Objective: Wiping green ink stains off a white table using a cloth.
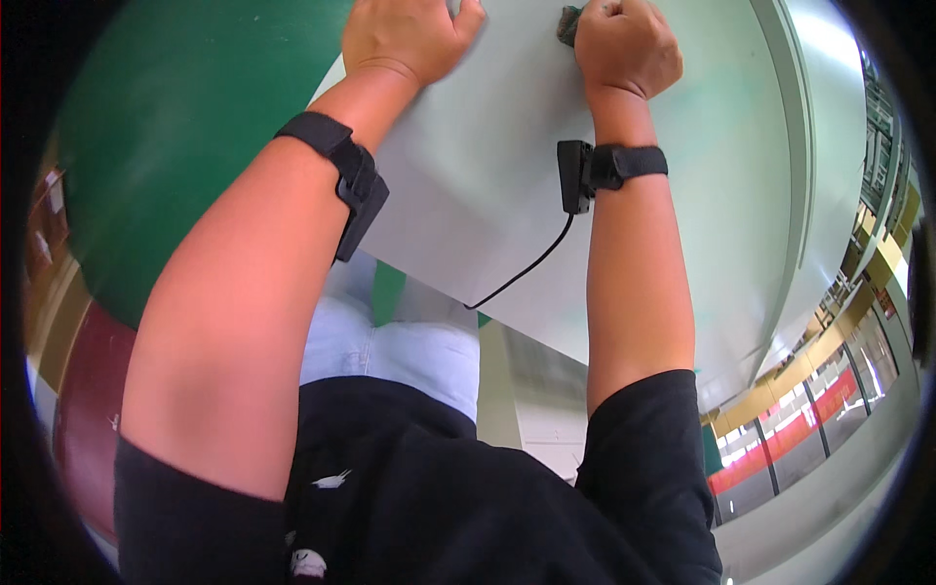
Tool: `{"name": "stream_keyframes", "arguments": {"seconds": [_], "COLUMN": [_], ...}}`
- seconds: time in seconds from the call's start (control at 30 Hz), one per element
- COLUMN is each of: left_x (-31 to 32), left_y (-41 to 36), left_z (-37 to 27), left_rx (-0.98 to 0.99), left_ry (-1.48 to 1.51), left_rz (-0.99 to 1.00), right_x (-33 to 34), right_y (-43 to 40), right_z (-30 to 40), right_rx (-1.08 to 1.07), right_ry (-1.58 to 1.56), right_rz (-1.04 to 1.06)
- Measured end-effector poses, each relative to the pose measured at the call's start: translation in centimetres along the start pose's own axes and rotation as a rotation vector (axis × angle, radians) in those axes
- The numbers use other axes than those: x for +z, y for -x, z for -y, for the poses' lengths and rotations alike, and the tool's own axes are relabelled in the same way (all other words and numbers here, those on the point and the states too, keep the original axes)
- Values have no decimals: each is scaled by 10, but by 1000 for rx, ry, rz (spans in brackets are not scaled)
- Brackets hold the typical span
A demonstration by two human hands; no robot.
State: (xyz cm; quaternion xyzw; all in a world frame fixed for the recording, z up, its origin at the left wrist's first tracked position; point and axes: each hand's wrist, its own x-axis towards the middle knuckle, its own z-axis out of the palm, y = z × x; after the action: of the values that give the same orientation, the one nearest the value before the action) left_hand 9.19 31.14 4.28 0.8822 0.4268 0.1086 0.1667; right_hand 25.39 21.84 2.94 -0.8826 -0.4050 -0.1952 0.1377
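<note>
A white panel point(497, 197) with a smooth surface and faint green smears lies before me. My right hand point(627, 45) is closed in a fist over it, gripping a small dark grey-green cloth or scouring pad point(568, 28) that sticks out on the left of the fist. Near the panel's left edge is my left hand point(402, 36), thumb pointing right. Its fingers are cut off by the top of the picture, so I cannot tell whether they grip the edge.
A green surface point(197, 95) spreads to the left of the panel. A raised rim point(797, 183) curves along the right. Black straps with small devices sit on both forearms; a black cable point(530, 267) hangs from the right one. A dark red surface point(95, 395) shows at lower left.
</note>
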Motion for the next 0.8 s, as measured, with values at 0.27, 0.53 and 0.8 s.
{"name": "stream_keyframes", "arguments": {"seconds": [0.27,0.53,0.8], "left_x": [-8,-87,-102], "left_y": [-23,50,258], "left_z": [52,115,253], "left_rx": [18,-61,-463], "left_ry": [-1,-236,-153], "left_rz": [29,-40,1399], "right_x": [-94,-310,-375], "right_y": [153,382,535], "right_z": [20,-119,-184], "right_rx": [-52,1176,1921], "right_ry": [-248,-140,-1015], "right_rz": [325,963,-375]}}
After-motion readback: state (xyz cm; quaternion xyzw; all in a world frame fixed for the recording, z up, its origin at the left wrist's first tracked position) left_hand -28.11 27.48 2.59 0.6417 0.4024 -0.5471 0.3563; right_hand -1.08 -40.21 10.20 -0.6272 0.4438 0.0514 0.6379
